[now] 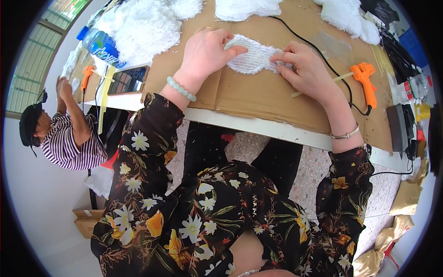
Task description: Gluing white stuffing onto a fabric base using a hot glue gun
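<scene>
A white ribbed fabric piece [250, 56] with frayed edges, wide at its left and narrower toward its right, lies over the brown cardboard [221, 94]. My left hand [205, 51] grips its left end, the thumb on top and the fingers curled at the edge. The narrower right end is pinched between the thumb and fingers of my right hand [308, 71], which partly hides it. An orange glue gun [366, 83] lies to the right of my right hand, with a pale glue stick pointing toward that hand.
Fluffy white pieces [145, 30] are heaped at the far left, with another white pile [344, 16] at the far right. A phone [124, 80] and a water bottle [98, 45] lie left. A black cord [318, 51] crosses the cardboard. A co-worker [69, 134] sits at the left.
</scene>
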Demonstrator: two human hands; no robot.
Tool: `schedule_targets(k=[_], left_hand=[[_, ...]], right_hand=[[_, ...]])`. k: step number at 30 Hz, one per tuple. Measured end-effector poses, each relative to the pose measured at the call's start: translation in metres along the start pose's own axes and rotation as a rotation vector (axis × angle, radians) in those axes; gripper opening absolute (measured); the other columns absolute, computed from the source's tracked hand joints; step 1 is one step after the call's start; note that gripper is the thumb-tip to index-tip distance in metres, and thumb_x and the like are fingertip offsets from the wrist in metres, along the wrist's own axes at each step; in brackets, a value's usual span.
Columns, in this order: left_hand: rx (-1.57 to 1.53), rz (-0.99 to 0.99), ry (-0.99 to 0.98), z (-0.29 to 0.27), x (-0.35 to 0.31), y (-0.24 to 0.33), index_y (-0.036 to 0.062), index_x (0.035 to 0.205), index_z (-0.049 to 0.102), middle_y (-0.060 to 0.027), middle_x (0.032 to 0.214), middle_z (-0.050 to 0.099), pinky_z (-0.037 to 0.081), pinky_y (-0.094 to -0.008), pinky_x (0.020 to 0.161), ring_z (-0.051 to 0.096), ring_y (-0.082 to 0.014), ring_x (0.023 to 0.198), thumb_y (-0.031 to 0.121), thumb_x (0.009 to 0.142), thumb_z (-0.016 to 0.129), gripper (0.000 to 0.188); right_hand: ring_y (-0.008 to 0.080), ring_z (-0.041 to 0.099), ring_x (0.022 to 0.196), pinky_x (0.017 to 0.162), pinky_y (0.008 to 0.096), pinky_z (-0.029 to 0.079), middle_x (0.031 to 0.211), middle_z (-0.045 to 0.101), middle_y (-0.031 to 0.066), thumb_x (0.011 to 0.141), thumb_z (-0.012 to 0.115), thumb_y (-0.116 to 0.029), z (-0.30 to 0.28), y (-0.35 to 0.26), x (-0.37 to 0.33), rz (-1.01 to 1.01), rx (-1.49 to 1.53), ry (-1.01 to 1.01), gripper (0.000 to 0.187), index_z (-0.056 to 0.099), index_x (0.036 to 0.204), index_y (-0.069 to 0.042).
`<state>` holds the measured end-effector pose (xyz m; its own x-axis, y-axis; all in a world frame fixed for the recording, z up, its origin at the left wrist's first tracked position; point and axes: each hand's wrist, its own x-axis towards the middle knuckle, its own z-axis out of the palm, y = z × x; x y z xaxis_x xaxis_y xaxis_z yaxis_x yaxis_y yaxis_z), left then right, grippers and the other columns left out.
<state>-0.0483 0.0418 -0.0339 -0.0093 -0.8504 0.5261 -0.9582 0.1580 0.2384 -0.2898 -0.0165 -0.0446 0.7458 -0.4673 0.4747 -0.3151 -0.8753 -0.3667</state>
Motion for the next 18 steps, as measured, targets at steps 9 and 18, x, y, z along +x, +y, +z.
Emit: schedule_targets(k=[9, 18], left_hand=[[0.057, -0.014, -0.122, 0.0084, -0.0015, -0.0029, 0.0049, 0.086, 0.069, -0.0099, 0.079, 0.065, 0.051, -0.0378, 0.071, 0.062, -0.0276, 0.082, 0.044, 0.067, 0.076, 0.044], [-0.085, -0.088, -0.194, 0.0109, -0.0019, -0.0064, 0.0031, 0.098, 0.067, -0.0107, 0.082, 0.063, 0.049, -0.0339, 0.068, 0.061, -0.0245, 0.075, 0.038, 0.071, 0.077, 0.045]], right_hand=[[0.0248, 0.052, 0.078, 0.071, 0.034, 0.043, 0.082, 0.052, 0.0084, 0.077, 0.063, -0.007, 0.0021, 0.0028, -0.0029, -0.003, -0.016, 0.016, 0.018, 0.067, 0.094, -0.006], [0.0244, 0.053, 0.079, 0.072, 0.0338, 0.043, 0.082, 0.052, 0.0085, 0.078, 0.065, -0.009, 0.003, 0.0046, -0.0026, -0.022, -0.026, 0.022, 0.017, 0.067, 0.094, -0.006]])
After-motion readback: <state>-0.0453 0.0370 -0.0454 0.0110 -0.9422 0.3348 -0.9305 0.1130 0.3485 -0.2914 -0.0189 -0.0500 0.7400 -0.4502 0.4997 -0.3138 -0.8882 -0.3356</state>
